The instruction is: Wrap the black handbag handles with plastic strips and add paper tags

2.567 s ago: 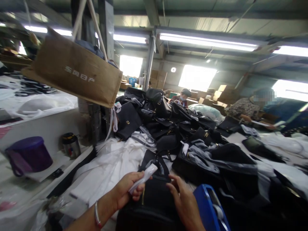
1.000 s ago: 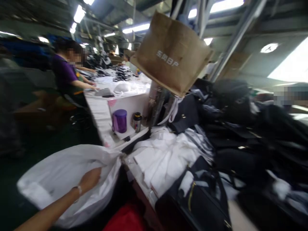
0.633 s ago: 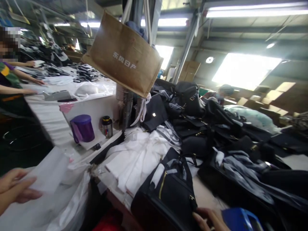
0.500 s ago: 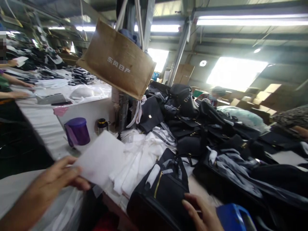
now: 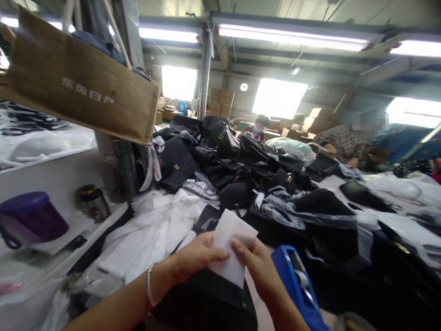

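A white sheet of paper [image 5: 232,230], somewhat curved, is held between both hands above a black bag [image 5: 213,303]. My left hand [image 5: 200,255] grips its left side with the thumb on top. On the right side, my right hand [image 5: 253,257] pinches it between thumb and fingers. The bag lies directly below, largely covered by the hands and the paper. Close to my right forearm stands a blue tape dispenser [image 5: 292,280] with a roll in it.
White sheets [image 5: 148,234] are heaped left of the bag. Black bags [image 5: 237,170] pile up ahead. A brown tote [image 5: 86,87] hangs at upper left, above a purple container [image 5: 34,216] and a flask [image 5: 93,202]. Across the table, a person in a patterned top [image 5: 341,140] works.
The view has swung right. My left hand has brought the paper over the bag, and my right hand has left the bag's side and now grips the paper too.
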`<control>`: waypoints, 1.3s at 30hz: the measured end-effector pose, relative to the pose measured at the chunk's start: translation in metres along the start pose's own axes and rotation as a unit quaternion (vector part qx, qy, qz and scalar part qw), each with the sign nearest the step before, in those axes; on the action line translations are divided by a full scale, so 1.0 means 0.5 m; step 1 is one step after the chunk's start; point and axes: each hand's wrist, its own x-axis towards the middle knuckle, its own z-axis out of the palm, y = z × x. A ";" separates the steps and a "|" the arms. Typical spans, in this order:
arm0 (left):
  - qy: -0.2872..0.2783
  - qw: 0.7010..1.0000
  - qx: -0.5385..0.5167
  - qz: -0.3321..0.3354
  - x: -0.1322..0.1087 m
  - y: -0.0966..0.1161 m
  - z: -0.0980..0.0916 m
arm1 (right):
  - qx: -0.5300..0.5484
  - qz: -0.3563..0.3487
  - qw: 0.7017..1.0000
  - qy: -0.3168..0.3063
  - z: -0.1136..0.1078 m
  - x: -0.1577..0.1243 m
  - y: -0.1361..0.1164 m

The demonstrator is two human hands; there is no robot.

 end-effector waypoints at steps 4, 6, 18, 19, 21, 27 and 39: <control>0.114 0.990 -0.061 -0.052 0.036 -0.051 -0.017 | -0.258 0.009 0.962 0.084 -0.061 0.004 0.042; 0.155 0.986 -0.044 -0.048 0.036 -0.071 -0.024 | -0.429 0.037 0.899 0.074 -0.076 -0.008 0.072; 0.189 0.981 0.051 -0.005 0.044 -0.102 -0.032 | -0.548 0.140 0.825 0.012 -0.038 -0.005 0.118; 0.191 0.980 0.055 -0.002 0.045 -0.104 -0.033 | -0.532 0.148 0.834 0.016 -0.040 0.002 0.124; 0.194 0.979 0.056 0.001 0.046 -0.105 -0.032 | -0.494 0.166 0.853 0.024 -0.040 0.017 0.140; 0.208 0.977 0.035 0.018 0.048 -0.095 -0.027 | -0.347 0.150 0.925 0.033 -0.032 0.048 0.153; 0.101 0.986 -0.132 0.004 0.094 -0.105 0.083 | -0.200 -0.071 0.973 0.095 -0.053 -0.017 0.017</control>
